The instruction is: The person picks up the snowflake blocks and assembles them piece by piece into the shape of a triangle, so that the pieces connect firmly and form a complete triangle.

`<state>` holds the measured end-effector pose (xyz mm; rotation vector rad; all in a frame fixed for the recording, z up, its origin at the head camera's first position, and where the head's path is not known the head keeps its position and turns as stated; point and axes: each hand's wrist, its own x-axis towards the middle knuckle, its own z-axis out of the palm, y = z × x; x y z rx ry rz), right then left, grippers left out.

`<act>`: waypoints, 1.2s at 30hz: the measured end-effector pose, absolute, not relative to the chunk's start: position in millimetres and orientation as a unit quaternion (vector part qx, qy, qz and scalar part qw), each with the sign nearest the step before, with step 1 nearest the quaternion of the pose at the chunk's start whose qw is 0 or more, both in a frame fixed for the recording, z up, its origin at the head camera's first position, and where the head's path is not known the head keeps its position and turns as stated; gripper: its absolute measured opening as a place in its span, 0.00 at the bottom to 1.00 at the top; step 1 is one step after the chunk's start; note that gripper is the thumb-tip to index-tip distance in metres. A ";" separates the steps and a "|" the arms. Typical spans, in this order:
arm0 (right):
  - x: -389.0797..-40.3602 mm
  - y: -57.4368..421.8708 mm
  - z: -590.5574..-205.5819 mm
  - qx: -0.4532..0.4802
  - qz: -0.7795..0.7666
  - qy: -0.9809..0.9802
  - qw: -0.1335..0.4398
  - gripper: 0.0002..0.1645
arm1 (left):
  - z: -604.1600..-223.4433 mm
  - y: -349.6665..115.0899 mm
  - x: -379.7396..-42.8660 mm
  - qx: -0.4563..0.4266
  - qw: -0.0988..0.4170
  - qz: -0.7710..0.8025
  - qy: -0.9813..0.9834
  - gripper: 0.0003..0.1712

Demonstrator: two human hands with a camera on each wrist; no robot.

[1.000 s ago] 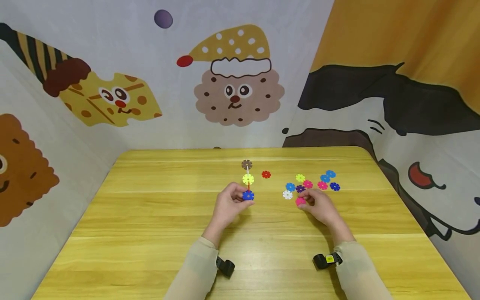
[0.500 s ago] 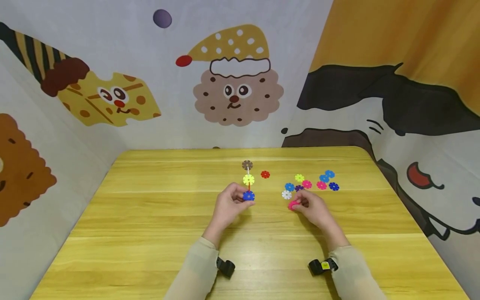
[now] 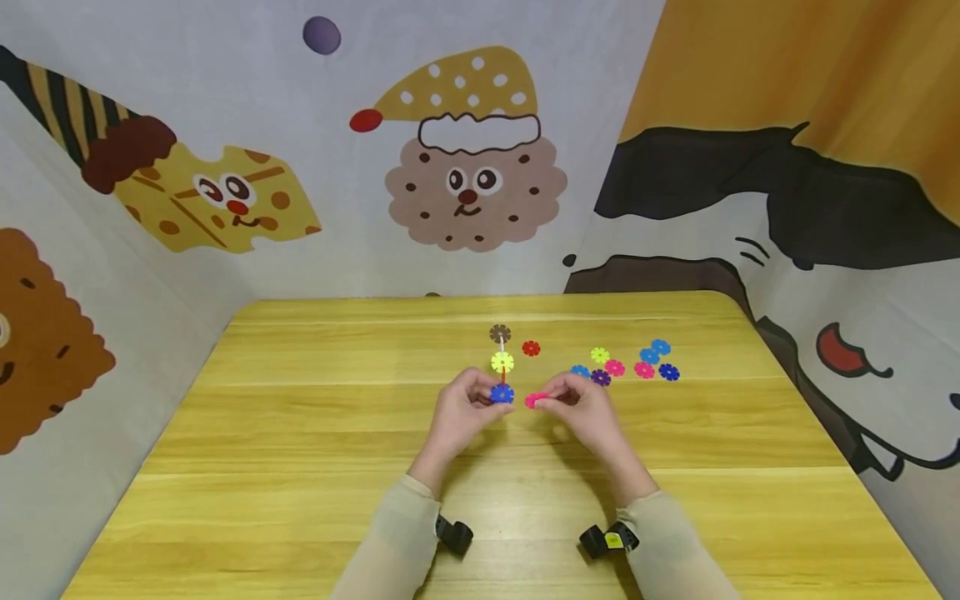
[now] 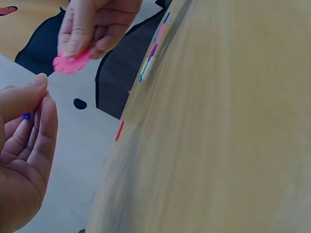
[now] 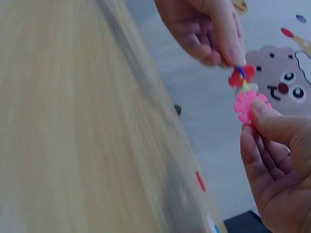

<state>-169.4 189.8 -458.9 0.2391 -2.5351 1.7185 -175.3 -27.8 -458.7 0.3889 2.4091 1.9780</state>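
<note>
My left hand (image 3: 461, 410) pinches a blue notched plastic disc (image 3: 502, 394) at the near end of a chain of interlocked snowflake discs. Beyond it in the chain come a red disc seen edge-on, a yellow disc (image 3: 502, 362), a white one on edge and a brown disc (image 3: 500, 333) at the far end. Between thumb and fingers my right hand (image 3: 585, 410) holds a pink notched disc (image 5: 247, 107), just right of the blue one and a small gap apart from it. In the left wrist view the pink disc (image 4: 70, 63) shows above my left fingertips.
On the wooden table (image 3: 300, 433) a loose red disc (image 3: 531, 348) lies right of the chain. Several loose discs lie farther right, among them a yellow one (image 3: 600, 355), a purple one (image 3: 601, 377) and a dark blue one (image 3: 670, 372). A cartoon-print cloth (image 3: 480, 275) hangs behind the table.
My right hand has carried the pink disc leftward from beside the loose discs to near the blue disc, turning it flatter. My left hand and the chain have shifted slightly right.
</note>
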 end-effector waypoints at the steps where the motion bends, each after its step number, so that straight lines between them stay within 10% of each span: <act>1: -169.3 186.7 -458.0 0.081 0.561 -0.823 0.042 0.07 | -458.6 -27.7 -175.4 0.124 0.000 0.632 0.765 0.19; 36: -169.1 160.0 -458.6 0.102 0.595 -0.787 0.128 0.09 | -457.8 -24.3 -173.8 0.133 -0.005 0.667 0.733 0.17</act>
